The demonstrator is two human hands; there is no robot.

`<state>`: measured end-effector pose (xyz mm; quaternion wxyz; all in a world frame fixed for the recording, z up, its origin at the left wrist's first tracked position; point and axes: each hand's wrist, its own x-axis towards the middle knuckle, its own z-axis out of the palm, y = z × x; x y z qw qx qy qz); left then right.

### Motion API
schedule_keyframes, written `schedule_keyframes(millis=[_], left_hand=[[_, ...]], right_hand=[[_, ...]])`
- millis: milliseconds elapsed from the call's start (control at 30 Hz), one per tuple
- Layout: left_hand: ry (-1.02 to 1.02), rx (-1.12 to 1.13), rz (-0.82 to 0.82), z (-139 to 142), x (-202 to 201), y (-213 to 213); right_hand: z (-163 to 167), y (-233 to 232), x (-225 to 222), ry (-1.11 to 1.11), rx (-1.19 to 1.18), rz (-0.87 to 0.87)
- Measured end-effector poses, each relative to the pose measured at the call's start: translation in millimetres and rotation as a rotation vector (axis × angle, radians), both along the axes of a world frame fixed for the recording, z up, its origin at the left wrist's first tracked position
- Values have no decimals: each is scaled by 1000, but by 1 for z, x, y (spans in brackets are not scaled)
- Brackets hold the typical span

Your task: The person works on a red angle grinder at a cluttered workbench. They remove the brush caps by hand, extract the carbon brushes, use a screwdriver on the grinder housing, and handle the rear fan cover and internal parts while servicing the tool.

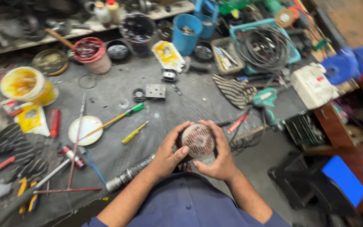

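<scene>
Both hands are on the part. Left hand (169, 154) wraps its near-left side, thumb laid across the front edge; right hand (220, 152) cups the right side, fingers curled over the top rim. Both are closed around it in a firm grasp, held just above the bench edge, close to the body.

The part is a round perforated metal cover (198, 141), pale and dusty, slotted face up toward the camera (looks like a motor end cap or fan guard, can't tell which). Whether it sits on a housing underneath is hidden by the palms.

Step in hand, my read: seating or working the cover by hand, no tool involved yet. The next move would call for an even two-handed grip and square alignment, otherwise the rim could cock.

Around it on the grey workbench (118, 90):
- ribbed metal shaft (129, 174) just left of the left wrist, pointing down-left
- small yellow screwdriver (134, 133) near, up-left
- green-handled screwdriver (116, 119) lying over a white lid (85, 130)
- red-handled tool (237, 124) just right of the hands
- teal power tool (265, 101) beyond that
- yellow tub (24, 85) and red-rimmed pot (91, 54) well apart, far left
</scene>
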<state>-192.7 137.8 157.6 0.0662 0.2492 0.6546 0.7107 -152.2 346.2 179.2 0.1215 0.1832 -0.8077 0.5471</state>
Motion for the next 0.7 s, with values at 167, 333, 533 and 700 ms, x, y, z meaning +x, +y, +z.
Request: schedule_keyframes(millis=[167, 333, 533, 700], left_hand=[[125, -228, 418, -11, -5, -33], [218, -608, 734, -37, -43, -104], [280, -1004, 770, -55, -116, -185], [330, -1364, 692, -50, -142, -189]], right_hand=[[-12, -6, 1, -23, -296, 120], [-23, -3, 1, 6, -387, 104], [-25, 3, 3, 35, -393, 115], [-18, 8, 2, 85, -343, 96]])
